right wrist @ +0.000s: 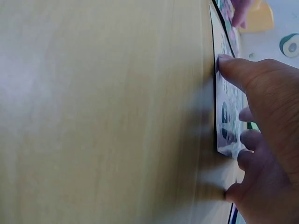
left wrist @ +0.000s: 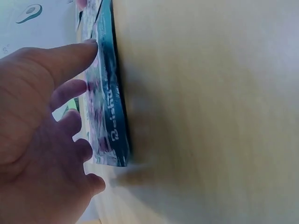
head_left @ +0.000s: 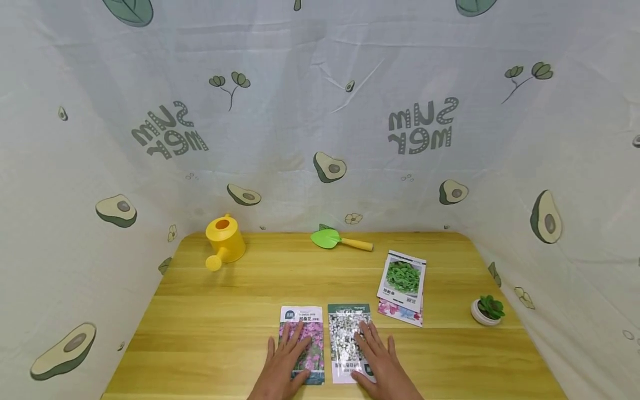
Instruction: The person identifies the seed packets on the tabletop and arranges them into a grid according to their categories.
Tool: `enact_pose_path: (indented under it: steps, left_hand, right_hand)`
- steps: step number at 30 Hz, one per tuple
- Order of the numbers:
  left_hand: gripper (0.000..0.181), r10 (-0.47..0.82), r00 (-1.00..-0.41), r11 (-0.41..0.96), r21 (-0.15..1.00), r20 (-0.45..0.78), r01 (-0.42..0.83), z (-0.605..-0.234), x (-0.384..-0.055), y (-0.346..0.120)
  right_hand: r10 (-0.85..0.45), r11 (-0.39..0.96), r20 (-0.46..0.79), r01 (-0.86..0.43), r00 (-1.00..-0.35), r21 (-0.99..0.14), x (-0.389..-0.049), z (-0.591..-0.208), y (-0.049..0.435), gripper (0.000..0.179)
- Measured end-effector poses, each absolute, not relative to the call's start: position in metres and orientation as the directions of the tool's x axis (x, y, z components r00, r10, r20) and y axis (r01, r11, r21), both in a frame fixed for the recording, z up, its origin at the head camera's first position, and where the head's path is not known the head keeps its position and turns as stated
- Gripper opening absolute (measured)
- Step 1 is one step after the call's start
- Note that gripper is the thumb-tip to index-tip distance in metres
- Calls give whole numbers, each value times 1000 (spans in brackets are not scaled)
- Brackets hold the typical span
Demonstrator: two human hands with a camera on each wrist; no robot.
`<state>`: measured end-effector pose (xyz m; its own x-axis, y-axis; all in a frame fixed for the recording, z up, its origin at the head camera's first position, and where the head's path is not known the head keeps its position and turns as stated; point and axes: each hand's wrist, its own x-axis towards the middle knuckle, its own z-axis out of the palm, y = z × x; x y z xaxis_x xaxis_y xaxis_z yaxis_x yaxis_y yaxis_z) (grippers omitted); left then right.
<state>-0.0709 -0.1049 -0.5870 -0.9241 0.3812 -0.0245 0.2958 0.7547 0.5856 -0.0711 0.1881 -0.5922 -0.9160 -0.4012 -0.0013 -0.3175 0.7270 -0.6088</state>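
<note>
My left hand (head_left: 281, 368) rests on a seed packet with pink flowers (head_left: 316, 347), its fingers spread over the front. In the left wrist view the thumb touches the packet near its teal bottom band (left wrist: 113, 102). Beside it, a small gap to the right, lies a seed packet with white flowers (head_left: 342, 336). My right hand (head_left: 384, 365) rests on that one, fingers stretched out. The right wrist view has the thumb (right wrist: 233, 67) on the edge of the white-flower packet (right wrist: 224, 105). Neither hand grips anything; both packets lie flat, partly covered.
Two more seed packets overlap at the right, one with green leaves (head_left: 403, 279) over a pink-and-blue one (head_left: 400, 313). A yellow watering can (head_left: 227, 241) stands back left. At the rear lies a green trowel (head_left: 327, 239); far right, a potted succulent (head_left: 487, 311). Cloth (head_left: 280, 128) surrounds the table.
</note>
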Motion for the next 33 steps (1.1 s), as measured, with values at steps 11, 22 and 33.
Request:
enact_pose_path:
  steps: [11, 22, 33]
  left_hand:
    - [77, 438, -895, 671, 632, 84, 388, -583, -76, -97]
    - [74, 511, -853, 684, 553, 102, 476, -564, -96, -77]
    - [72, 637, -770, 674, 472, 18, 569, -557, -133, -35]
  right_hand:
    - [-303, 769, 61, -282, -951, -574, -68, -589, 186, 82]
    - [-120, 847, 161, -186, -980, -498, -86, -594, 222, 88]
    - [-20, 877, -28, -4, -999, -481, -94, -594, 249, 98]
